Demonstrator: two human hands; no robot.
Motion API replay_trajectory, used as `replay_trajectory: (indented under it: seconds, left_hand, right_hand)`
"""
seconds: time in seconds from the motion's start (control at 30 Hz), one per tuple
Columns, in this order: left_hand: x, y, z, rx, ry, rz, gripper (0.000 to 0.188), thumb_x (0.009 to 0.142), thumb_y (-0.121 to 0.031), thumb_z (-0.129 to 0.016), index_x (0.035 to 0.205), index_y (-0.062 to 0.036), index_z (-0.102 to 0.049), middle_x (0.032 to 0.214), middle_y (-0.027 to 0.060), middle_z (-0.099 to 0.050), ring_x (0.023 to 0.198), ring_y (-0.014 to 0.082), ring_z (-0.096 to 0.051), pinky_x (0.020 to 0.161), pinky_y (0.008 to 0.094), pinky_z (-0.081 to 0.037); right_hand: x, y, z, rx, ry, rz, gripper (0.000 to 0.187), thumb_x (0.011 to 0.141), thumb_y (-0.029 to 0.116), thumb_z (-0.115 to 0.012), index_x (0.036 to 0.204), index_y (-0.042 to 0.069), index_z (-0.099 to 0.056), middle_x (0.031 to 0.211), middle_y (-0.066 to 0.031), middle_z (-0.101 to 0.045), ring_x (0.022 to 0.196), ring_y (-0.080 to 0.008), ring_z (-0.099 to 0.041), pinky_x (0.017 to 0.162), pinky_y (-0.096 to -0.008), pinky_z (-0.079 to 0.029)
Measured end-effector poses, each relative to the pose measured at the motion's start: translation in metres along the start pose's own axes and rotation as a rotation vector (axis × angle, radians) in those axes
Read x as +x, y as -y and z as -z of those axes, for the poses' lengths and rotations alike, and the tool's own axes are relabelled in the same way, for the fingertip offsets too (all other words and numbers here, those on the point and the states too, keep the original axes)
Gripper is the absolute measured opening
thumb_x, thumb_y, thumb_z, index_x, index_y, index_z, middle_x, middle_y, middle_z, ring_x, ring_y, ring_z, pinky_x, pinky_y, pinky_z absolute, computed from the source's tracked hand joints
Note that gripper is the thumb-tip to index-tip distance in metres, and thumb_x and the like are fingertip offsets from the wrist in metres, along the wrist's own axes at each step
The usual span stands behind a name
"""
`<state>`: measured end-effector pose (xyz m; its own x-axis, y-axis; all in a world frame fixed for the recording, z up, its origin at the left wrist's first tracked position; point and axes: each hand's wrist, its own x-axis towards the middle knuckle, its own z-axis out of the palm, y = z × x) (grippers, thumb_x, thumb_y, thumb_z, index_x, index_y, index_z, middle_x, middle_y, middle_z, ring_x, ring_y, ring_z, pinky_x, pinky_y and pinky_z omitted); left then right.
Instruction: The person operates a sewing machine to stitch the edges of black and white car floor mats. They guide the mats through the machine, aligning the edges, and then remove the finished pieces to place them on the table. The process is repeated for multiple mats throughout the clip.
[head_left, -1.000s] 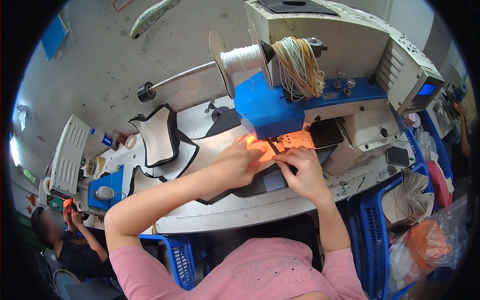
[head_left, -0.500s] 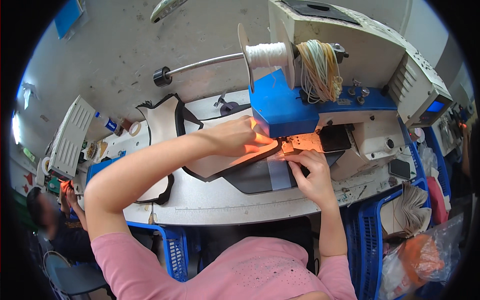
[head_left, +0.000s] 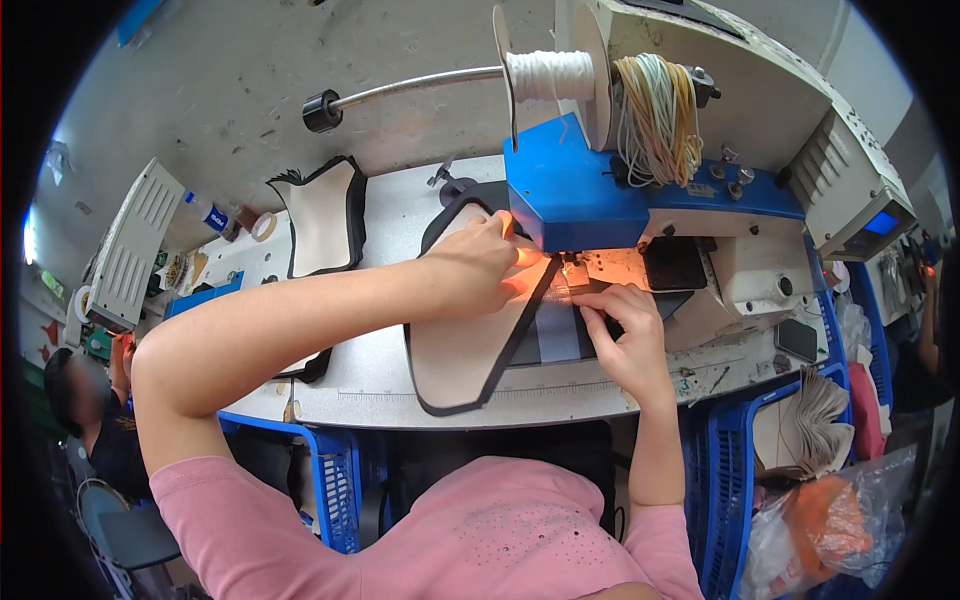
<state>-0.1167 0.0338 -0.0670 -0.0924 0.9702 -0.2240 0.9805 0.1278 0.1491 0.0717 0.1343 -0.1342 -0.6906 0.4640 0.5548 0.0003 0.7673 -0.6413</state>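
A beige panel with a black edge (head_left: 455, 355) lies under my left hand, its near end pointing toward me. My left hand (head_left: 480, 262) rests on it with bent, spread fingers, the fingertips by the blue machine head (head_left: 575, 190). Orange light falls on those fingers and on the small metal work point (head_left: 573, 272) beneath the head. Just right of this point, my right hand (head_left: 628, 325) has thumb and forefinger drawn together low at the bed. What lies between them is too small to make out.
A second beige panel with black edging (head_left: 325, 220) lies farther left on the white table (head_left: 370, 395). Above the machine hang a white cord spool (head_left: 550, 77) and a looped cord bundle (head_left: 655, 120). A phone (head_left: 796, 341) lies at right; blue crates (head_left: 335, 490) stand below. Another person sits far left.
The panel under my left hand has turned, its near end swinging toward me and right. My left hand turns with it, while my right hand keeps its place. The whole view has shifted slightly.
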Motion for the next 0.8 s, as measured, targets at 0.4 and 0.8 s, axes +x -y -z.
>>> replay_trajectory:
  seconds: [0.4, 0.8]
  left_hand:
    - [-0.001, -0.029, -0.017, 0.0, -0.125, 0.219, 0.037, 0.079, -0.027, -0.058, 0.111, -0.0077, -0.058, 0.106, 0.0192, -0.044, 0.092, 0.0332, -0.044, 0.081, 0.0401, -0.038]
    - [0.035, 0.024, -0.028, 0.143, -0.28, 0.212, 0.035, 0.08, -0.038, -0.055, 0.094, -0.0095, -0.068, 0.106, 0.021, -0.046, 0.09, 0.0328, -0.045, 0.083, 0.0363, -0.037]
  right_hand:
    - [0.001, 0.002, 0.002, -0.021, 0.055, 0.022, 0.01, 0.072, 0.007, -0.063, 0.082, 0.005, -0.067, 0.072, -0.0053, -0.059, 0.075, -0.0224, -0.055, 0.075, -0.0339, -0.039]
    - [0.008, 0.009, -0.001, -0.128, 0.152, -0.024, 0.013, 0.074, 0.013, -0.065, 0.086, 0.008, -0.069, 0.075, -0.0058, -0.055, 0.079, -0.0222, -0.053, 0.075, -0.0339, -0.036]
